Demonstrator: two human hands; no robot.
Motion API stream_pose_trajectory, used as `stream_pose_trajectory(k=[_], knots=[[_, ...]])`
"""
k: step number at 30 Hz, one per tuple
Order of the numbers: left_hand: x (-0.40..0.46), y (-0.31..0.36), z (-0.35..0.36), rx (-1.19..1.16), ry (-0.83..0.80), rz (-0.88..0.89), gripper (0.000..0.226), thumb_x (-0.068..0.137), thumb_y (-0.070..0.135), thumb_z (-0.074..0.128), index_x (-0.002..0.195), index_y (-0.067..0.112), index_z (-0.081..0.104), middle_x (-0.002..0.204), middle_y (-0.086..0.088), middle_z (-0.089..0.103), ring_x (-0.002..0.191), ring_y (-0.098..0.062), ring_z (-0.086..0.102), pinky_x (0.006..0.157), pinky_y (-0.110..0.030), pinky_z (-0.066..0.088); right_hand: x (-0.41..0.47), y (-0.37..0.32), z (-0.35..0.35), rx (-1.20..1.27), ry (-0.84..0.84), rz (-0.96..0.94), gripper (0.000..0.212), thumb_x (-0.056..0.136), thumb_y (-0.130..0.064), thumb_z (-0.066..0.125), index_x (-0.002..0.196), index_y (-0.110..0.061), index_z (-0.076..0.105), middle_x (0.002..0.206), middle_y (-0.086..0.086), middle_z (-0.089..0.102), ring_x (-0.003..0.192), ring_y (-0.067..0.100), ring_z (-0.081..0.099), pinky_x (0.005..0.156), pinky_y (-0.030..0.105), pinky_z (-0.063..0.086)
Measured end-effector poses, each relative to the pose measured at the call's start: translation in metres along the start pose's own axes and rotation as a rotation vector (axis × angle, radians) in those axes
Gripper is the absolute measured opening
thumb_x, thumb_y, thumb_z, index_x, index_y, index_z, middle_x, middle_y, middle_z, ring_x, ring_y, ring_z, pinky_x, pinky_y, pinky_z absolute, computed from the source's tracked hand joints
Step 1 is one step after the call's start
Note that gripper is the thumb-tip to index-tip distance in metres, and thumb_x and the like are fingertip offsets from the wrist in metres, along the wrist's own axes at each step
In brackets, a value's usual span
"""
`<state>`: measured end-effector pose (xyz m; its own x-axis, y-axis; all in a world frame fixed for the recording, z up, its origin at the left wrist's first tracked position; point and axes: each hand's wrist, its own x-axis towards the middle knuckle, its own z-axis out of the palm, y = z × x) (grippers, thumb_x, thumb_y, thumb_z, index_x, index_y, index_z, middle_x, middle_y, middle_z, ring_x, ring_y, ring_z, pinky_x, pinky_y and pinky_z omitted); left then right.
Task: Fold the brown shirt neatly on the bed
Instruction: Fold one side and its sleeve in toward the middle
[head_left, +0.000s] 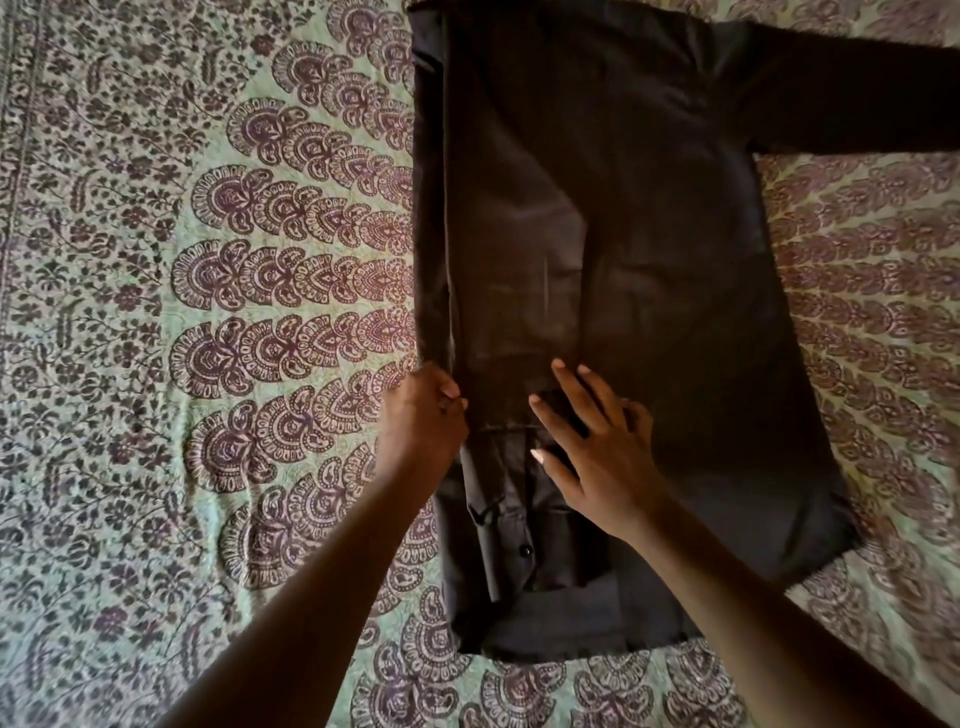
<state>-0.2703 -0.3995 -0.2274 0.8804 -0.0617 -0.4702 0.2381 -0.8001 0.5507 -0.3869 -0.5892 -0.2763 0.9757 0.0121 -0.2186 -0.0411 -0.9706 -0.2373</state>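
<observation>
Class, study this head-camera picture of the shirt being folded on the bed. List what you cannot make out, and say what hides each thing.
1. Brown shirt: the collar end is cut off by the top edge of the head view.
2. Right sleeve: its cuff runs off the right edge.
3. Left hand: its fingertips are curled out of sight at the shirt's folded edge.
4. Cloth under the right hand: covered by the palm.
5. Bedspread: its extent is cut off on all sides.

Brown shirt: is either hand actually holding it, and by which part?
The left hand pinches the brown shirt at its folded left edge, near the sleeve cuff. The right hand lies flat, pressing the cloth without gripping it.
</observation>
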Motion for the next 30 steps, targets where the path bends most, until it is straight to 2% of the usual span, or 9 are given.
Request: stream_pose_trajectory(k=[2,4,10,12,15,18,21,24,30], knots=[[-0.008,-0.004,0.003,-0.037,-0.035,0.004,0.031,0.083,0.017,0.08,0.112,0.019,0.068,0.108,-0.004,0.07,0.094,-0.02,0.065,0.079,-0.028,0.053,-0.006,0.0,0.003,0.008,-0.034,-0.001,0.061,0.098,-0.064,0.039,0.154,-0.039,0.038,0.172,0.001,0.013,0.158,0.026,0.013,0.111,0.063,0.033],[-0.016,-0.008,0.007,-0.018,-0.077,0.066,0.053,0.078,0.009,0.083,0.127,0.013,0.064,0.122,-0.007,0.063,0.105,-0.028,0.066,0.092,-0.035,0.056,-0.011,-0.001,0.005,0.013,-0.071,-0.014,0.066,0.097,-0.072,0.036,0.157,-0.047,0.026,0.173,0.0,0.005,0.16,0.026,0.003,0.115,0.065,0.025],[-0.039,-0.014,0.014,0.128,-0.114,0.253,0.082,0.079,-0.007,0.075,0.151,0.013,0.042,0.154,-0.011,0.031,0.127,-0.033,0.053,0.101,-0.035,0.05,-0.017,0.003,0.0,-0.075,-0.121,-0.082,0.073,0.096,-0.074,0.036,0.16,-0.049,0.012,0.173,0.002,-0.006,0.16,0.032,-0.005,0.116,0.068,0.023],[-0.043,-0.013,0.014,0.284,-0.115,0.313,0.089,0.08,0.014,0.081,0.155,0.021,0.033,0.161,-0.01,0.014,0.138,-0.035,0.038,0.105,-0.048,0.05,-0.018,0.006,-0.002,-0.09,-0.129,-0.099,0.074,0.097,-0.073,0.037,0.162,-0.045,0.013,0.173,0.003,-0.006,0.16,0.031,-0.003,0.116,0.068,0.023],[-0.043,-0.02,0.014,0.597,-0.251,0.412,0.125,0.069,0.06,0.083,0.162,0.038,0.001,0.168,0.001,-0.02,0.154,-0.03,0.003,0.119,-0.065,0.023,-0.027,0.015,0.003,-0.168,-0.149,-0.213,0.078,0.099,-0.073,0.033,0.164,-0.038,0.01,0.173,0.002,-0.007,0.16,0.027,-0.001,0.118,0.067,0.021],[-0.04,-0.033,0.014,0.668,-0.318,0.434,0.141,0.061,0.077,0.078,0.154,0.05,-0.025,0.161,0.013,-0.041,0.158,-0.026,-0.015,0.118,-0.072,0.005,-0.03,0.024,0.001,-0.222,-0.159,-0.27,0.078,0.099,-0.073,0.035,0.164,-0.036,0.013,0.174,0.002,0.001,0.16,0.024,0.004,0.119,0.064,0.021],[-0.036,-0.041,0.014,0.667,-0.33,0.43,0.148,0.053,0.085,0.075,0.151,0.051,-0.03,0.159,0.016,-0.044,0.157,-0.026,-0.017,0.117,-0.074,0.001,-0.027,0.023,-0.005,-0.219,-0.166,-0.258,0.082,0.096,-0.077,0.035,0.164,-0.038,0.011,0.174,0.001,-0.001,0.16,0.024,0.004,0.119,0.064,0.022],[-0.035,-0.046,0.016,0.689,-0.338,0.433,0.164,0.041,0.091,0.074,0.154,0.036,-0.033,0.16,0.011,-0.044,0.157,-0.027,-0.019,0.117,-0.073,0.005,-0.016,0.019,-0.012,-0.185,-0.147,-0.265,0.084,0.095,-0.079,0.033,0.164,-0.038,0.008,0.173,0.003,-0.006,0.16,0.027,0.003,0.117,0.067,0.021],[-0.032,-0.054,0.022,0.698,-0.344,0.444,0.172,0.035,0.095,0.069,0.157,0.023,-0.029,0.162,0.009,-0.042,0.157,-0.025,-0.021,0.117,-0.07,0.006,0.077,0.045,-0.027,-0.31,-0.23,-0.523,0.077,0.099,-0.074,0.025,0.164,-0.038,0.001,0.173,-0.005,-0.01,0.16,0.019,-0.003,0.118,0.066,0.016]])
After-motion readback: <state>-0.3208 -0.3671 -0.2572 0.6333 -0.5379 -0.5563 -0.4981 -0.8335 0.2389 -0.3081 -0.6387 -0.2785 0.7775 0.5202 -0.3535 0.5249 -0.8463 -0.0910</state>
